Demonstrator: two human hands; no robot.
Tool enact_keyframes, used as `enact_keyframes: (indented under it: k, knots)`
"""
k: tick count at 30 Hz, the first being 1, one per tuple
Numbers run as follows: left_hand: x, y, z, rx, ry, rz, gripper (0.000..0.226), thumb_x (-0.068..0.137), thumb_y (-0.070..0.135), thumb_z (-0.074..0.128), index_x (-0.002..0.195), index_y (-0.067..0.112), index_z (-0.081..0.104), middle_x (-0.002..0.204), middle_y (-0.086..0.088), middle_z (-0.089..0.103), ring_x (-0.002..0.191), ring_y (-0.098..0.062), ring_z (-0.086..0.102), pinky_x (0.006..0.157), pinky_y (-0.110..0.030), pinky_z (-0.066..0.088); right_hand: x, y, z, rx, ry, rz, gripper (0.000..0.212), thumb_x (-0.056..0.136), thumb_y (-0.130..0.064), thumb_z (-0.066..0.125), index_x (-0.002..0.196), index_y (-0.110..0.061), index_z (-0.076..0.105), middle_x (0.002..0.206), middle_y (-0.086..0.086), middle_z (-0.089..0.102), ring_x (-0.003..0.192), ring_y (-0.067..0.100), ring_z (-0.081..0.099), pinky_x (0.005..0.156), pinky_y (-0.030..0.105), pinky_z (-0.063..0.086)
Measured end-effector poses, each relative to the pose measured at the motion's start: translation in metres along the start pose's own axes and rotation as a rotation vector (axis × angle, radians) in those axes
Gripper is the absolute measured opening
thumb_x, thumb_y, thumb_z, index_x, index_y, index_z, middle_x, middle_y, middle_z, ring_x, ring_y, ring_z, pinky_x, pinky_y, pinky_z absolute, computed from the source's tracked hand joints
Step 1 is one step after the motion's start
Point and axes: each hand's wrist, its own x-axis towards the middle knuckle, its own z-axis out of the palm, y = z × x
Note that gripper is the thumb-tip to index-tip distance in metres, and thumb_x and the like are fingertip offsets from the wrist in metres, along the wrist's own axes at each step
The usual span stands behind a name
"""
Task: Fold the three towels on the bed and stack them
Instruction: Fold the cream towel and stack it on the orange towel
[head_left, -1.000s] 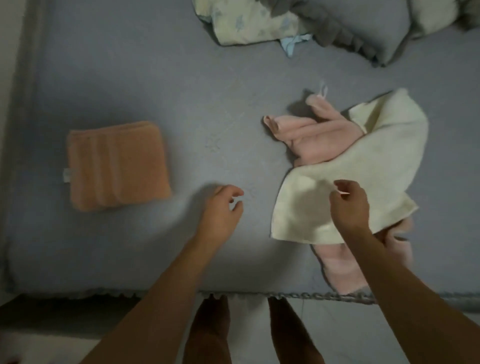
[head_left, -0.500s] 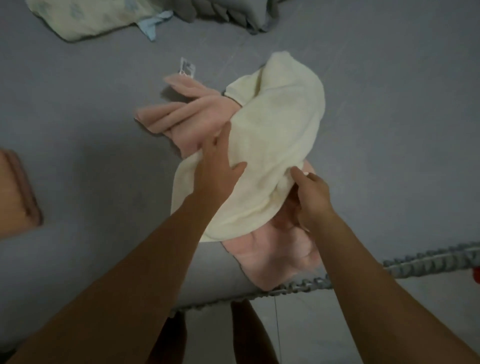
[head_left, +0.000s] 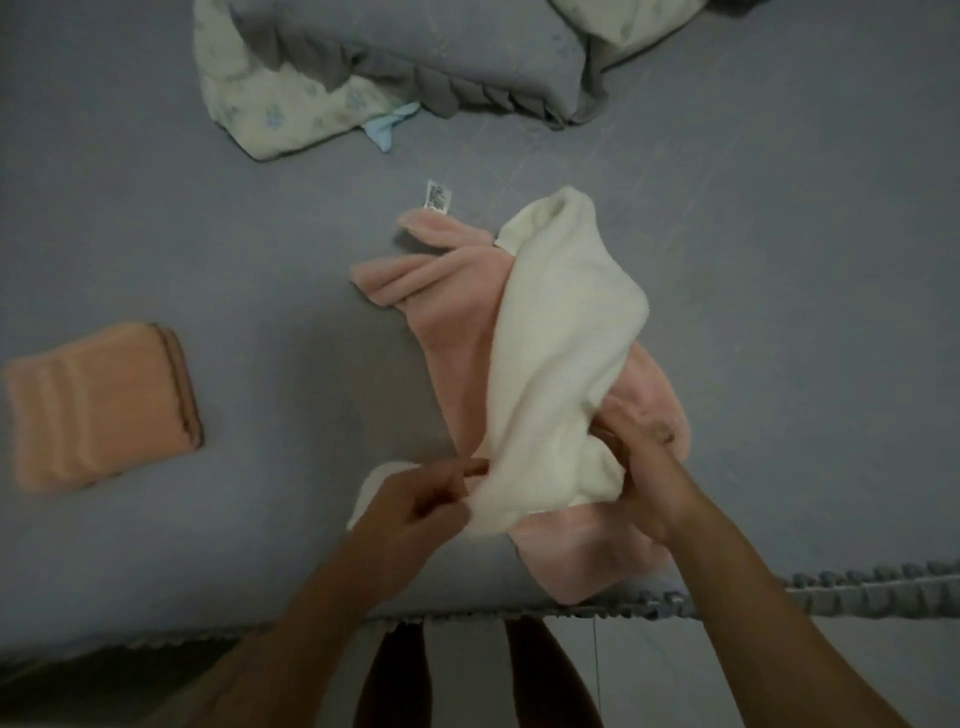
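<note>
Grey-sheeted bed (head_left: 260, 234): second towel in hand, one of three folded.
Cream towel (head_left: 550, 364) lies bunched across the crumpled pink towel (head_left: 452, 322) near the bed's front edge; left hand (head_left: 415, 499) pinches its near corner, right hand (head_left: 644, 467) clenches the adjoining bunched edge. Orange towel (head_left: 98, 405) sits folded, well apart to the left. Judgement: the next move calls for lifting the cream towel clear and spreading it flat before folding.

Cream towel (head_left: 550, 358); pink towel (head_left: 457, 322); orange towel (head_left: 98, 405); grey-blue bed (head_left: 208, 249).
</note>
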Motion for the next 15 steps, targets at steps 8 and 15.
enact_keyframes:
  k: [8,15]
  knots:
    - [0.060,-0.022,0.030,-0.266,0.016,-0.231,0.034,0.086,0.036,0.069,0.119,0.029,0.064,0.085,0.010,0.073,0.065,-0.005,0.065,0.052,-0.017,0.045,-0.008,0.006,0.027,-0.249,-0.007,-0.052,0.028,0.090,-0.012,0.063,0.114,0.003,0.065,0.113,0.021,0.070,0.102,0.034,0.068,0.091,0.048,0.052]
    - [0.044,0.022,0.006,-0.256,0.066,-0.030,0.045,0.068,0.038,0.081,0.106,0.019,0.069,0.103,-0.009,0.074,0.096,-0.029,0.071,0.077,-0.045,0.059,-0.027,0.005,0.012,-0.116,0.110,-0.098,0.026,0.097,-0.022,0.054,0.120,-0.016,0.064,0.120,0.006,0.070,0.112,0.026,0.065,0.100,0.050,0.047]
